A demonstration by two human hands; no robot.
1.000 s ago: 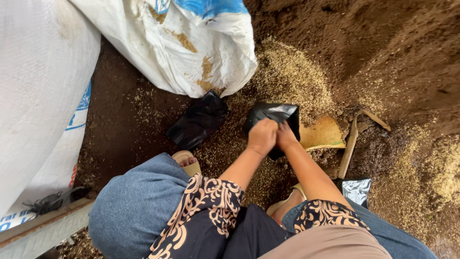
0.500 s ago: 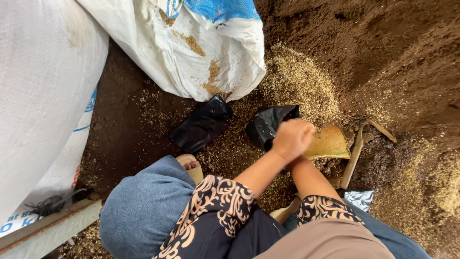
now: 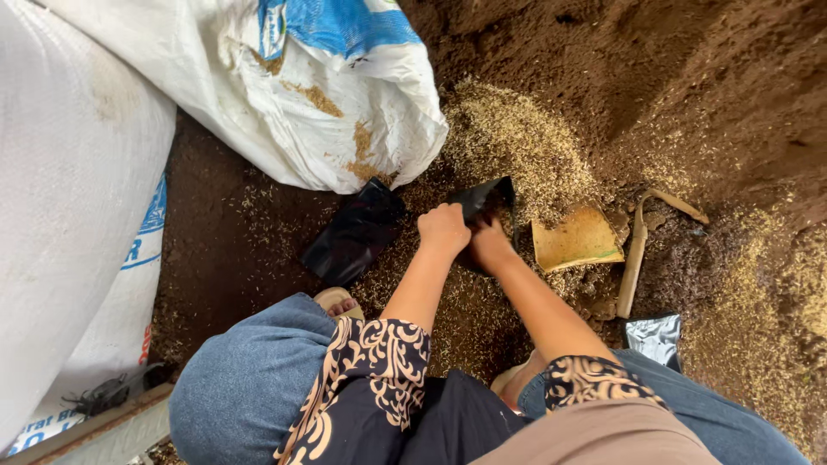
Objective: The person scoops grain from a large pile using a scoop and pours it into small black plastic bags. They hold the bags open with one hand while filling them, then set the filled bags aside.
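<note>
Two hands meet at one small black plastic bag (image 3: pixel 489 205) that stands on the soil floor (image 3: pixel 620 77), just in front of the person's knees. The left hand (image 3: pixel 444 231) is curled into a fist at the bag's near rim, its grip clamped on the plastic there. The right hand (image 3: pixel 488 245) lies just beside it, low against the bag's mouth; whether its fingers are closed on the rim or pushed inside I cannot tell, since the left hand and the bag hide them.

A second black bag (image 3: pixel 355 232), flat and empty-looking, lies to the left, close to the big white woven sack (image 3: pixel 284 95). To the right of the held bag rests a yellowish scoop (image 3: pixel 575 239), and beyond it a wooden-handled tool (image 3: pixel 636 250). Pale husks (image 3: pixel 517 138) are scattered over the dark soil all round.

As a judgement on doing this well: the rim wants to be held wide and taut with one hand, so the thin plastic does not fold shut, while the other hand works at the opening. Keeping the bag upright and its base seated on the ground should stop it tipping. The scoop is near enough to reach without letting go.
</note>
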